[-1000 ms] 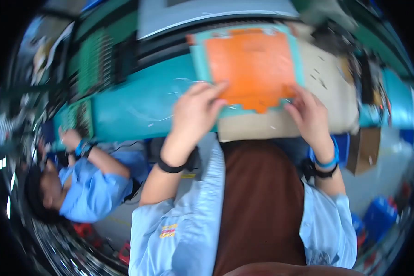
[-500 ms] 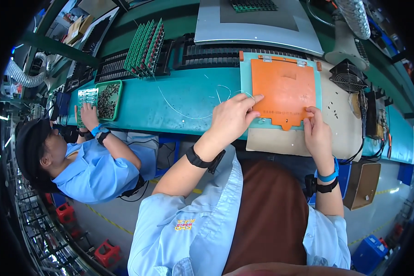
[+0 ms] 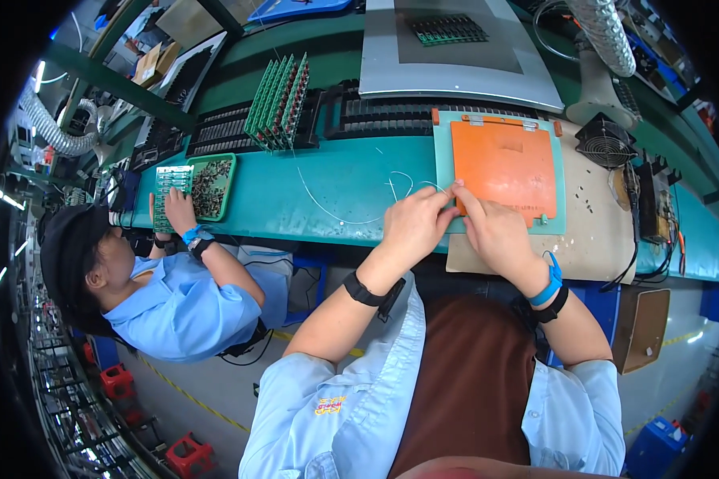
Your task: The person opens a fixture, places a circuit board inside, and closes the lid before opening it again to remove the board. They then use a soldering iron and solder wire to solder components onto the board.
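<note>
An orange plate point(image 3: 505, 168) with a hinge at its far edge lies on a pale green fixture base point(image 3: 444, 152). My left hand point(image 3: 415, 227) is closed in a pinch at the plate's left edge, on the end of a thin whitish wire point(image 3: 325, 213). The wire loops away leftward over the mat. Reaching across the plate's near edge, my right hand point(image 3: 499, 239) has its fingertips pressed together against those of my left hand. What the right fingers hold is too small and hidden to make out.
Left of me a co-worker point(image 3: 168, 295) handles a circuit board point(image 3: 172, 182) beside a green tray point(image 3: 230, 180) of small parts. Upright circuit boards point(image 3: 278, 104) stand near the conveyor point(image 3: 391, 118). A small black fan point(image 3: 607, 140) and hanging duct point(image 3: 603, 36) are at right.
My right hand has left the plate's right near corner and moved left to meet my left hand. The left hand stays at the plate's left edge. The view has shifted slightly.
</note>
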`<state>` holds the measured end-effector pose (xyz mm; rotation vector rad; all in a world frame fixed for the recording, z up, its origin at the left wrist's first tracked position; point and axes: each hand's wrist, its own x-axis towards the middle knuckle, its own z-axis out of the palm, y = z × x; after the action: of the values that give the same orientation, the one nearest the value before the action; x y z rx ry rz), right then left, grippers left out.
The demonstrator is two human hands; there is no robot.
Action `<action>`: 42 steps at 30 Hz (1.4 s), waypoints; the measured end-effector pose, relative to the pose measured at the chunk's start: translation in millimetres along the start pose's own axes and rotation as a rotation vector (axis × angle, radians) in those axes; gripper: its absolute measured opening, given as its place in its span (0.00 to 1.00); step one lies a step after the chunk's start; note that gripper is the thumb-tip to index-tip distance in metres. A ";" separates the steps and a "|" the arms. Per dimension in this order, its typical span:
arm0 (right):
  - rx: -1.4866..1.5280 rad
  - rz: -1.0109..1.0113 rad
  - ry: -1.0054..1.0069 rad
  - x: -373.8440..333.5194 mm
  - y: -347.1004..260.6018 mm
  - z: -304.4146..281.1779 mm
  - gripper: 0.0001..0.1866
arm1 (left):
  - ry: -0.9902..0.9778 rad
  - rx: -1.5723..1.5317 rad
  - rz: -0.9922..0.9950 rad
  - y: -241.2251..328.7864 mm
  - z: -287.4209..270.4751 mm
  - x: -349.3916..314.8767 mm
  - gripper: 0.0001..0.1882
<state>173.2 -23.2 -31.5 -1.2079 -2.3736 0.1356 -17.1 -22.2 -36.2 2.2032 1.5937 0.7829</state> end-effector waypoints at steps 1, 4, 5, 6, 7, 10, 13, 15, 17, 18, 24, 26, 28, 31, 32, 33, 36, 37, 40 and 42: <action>-0.008 0.012 -0.003 1.3 -0.6 2.2 0.32 | 0.001 -0.002 0.002 -0.7 0.2 0.1 0.16; -0.016 0.048 -0.013 4.5 -3.9 5.6 0.32 | -0.005 -0.006 -0.010 0.1 -3.4 1.0 0.15; -0.019 0.077 -0.023 5.1 -5.7 6.3 0.32 | -0.010 -0.011 -0.016 0.5 -4.3 1.4 0.15; -0.023 0.102 -0.033 6.3 -6.8 6.5 0.33 | -0.003 -0.007 -0.019 -0.1 -4.3 1.7 0.15; -0.021 0.093 -0.031 7.0 -7.0 6.6 0.33 | -0.008 -0.009 -0.011 -1.4 -3.3 1.9 0.15; -0.034 0.154 -0.087 6.9 -5.7 5.1 0.33 | -0.012 -0.007 0.003 -1.8 -4.6 3.3 0.17; 0.235 0.170 -0.074 -1.4 3.8 -9.4 0.32 | -0.043 -0.053 -0.030 1.4 -11.3 3.2 0.20; 0.365 0.173 -0.069 -15.0 17.6 -21.5 0.32 | -0.057 -0.048 -0.037 2.2 -13.6 1.9 0.23; 0.302 0.228 0.102 -36.4 37.9 -34.4 0.30 | -0.102 -0.038 -0.046 2.7 -18.0 0.9 0.28; 0.284 0.264 0.167 -45.3 48.9 -40.9 0.29 | -0.092 -0.034 -0.051 1.7 -19.5 2.3 0.28; -0.082 0.414 0.357 -74.8 109.0 -52.3 0.27 | -0.026 -0.147 -0.111 -7.7 -12.5 16.6 0.38; 0.091 0.503 0.325 -67.6 108.9 -43.4 0.26 | 0.023 -0.149 -0.082 -13.5 -2.7 23.4 0.40; 0.175 0.550 0.314 -58.6 108.0 -43.7 0.26 | 0.073 -0.123 -0.090 -16.7 6.0 30.0 0.41; 0.190 0.538 0.157 -49.8 106.8 -48.5 0.27 | 0.017 -0.140 -0.145 -14.6 0.5 40.9 0.42; 0.188 0.541 0.158 -51.0 109.2 -47.4 0.27 | -0.065 -0.167 -0.199 -11.2 -6.9 44.5 0.43; 0.252 0.554 0.181 -53.8 113.3 -44.1 0.27 | -0.146 -0.194 -0.251 -5.1 -13.0 46.9 0.44; 0.378 0.573 0.229 -61.8 119.6 -43.3 0.28 | -0.134 -0.257 -0.288 21.2 -33.0 38.5 0.43; 0.433 0.567 0.269 -64.7 118.7 -47.0 0.28 | -0.125 -0.288 -0.310 27.6 -36.4 36.6 0.43; 0.544 0.553 0.345 -73.8 111.5 -52.5 0.29 | 0.038 -0.662 -0.201 39.8 -37.0 28.1 0.39; 0.672 0.479 0.412 -78.9 109.9 -56.3 0.29 | 0.109 -0.849 -0.147 55.4 -37.3 25.5 0.37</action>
<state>319.3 -25.2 -42.6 -1.2685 -1.4673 0.7008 9.4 -19.1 30.1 1.4350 1.1270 1.2532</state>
